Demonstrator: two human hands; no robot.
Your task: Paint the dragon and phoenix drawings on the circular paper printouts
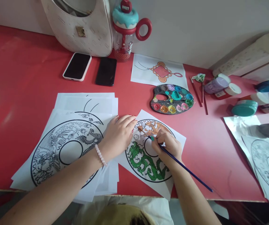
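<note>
A long blue paintbrush [186, 167] is gripped in my right hand [168, 145], its tip touching the orange bird on a line-art sheet [146, 117]. On that sheet a green dragon fills the lower part of the circle, and the phoenix above is partly orange. My left hand [121, 132] lies with fingers stretched over the sheet's left edge, a pink bead bracelet on the wrist. Under my left forearm is a stack of uncoloured printed sheets [47, 125]. A paint palette [153, 107] with several colours sits just beyond the painted sheet.
At the back stand a white handbag [89, 34] and a tumbler with a red handle [122, 43]. Two phones, a white-cased one [77, 66] and a black one [106, 71], lie before them. A lantern-like drawing [141, 75], brushes [196, 92] and paint jars [244, 107] are to the right.
</note>
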